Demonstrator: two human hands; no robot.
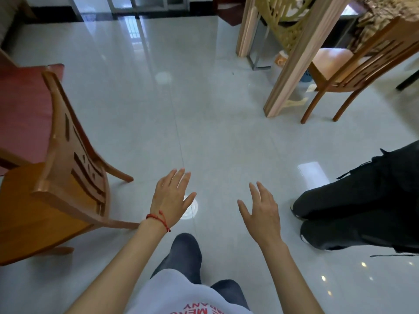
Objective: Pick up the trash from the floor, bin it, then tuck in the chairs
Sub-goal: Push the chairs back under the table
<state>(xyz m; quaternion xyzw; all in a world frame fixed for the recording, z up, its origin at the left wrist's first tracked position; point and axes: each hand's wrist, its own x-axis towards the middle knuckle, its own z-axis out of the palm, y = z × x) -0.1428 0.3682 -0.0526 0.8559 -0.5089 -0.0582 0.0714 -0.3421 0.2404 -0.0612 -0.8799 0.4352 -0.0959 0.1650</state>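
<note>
Both hands, left [172, 198] and right [263, 211], hang spread, each grip holding nothing. Beside the near wooden chair [70, 168], no trash shows on the floor [204, 109]; likely binned, and both chairs remain untucked.

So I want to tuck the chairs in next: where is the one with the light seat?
In the head view, the light-seated chair stands upper right, beside the table leg, far from both hands.

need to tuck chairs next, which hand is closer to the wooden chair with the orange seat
Left. The left hand hovers open just right of the wooden chair; the right hand is farther right, nearer the dark-trousered legs.
</note>
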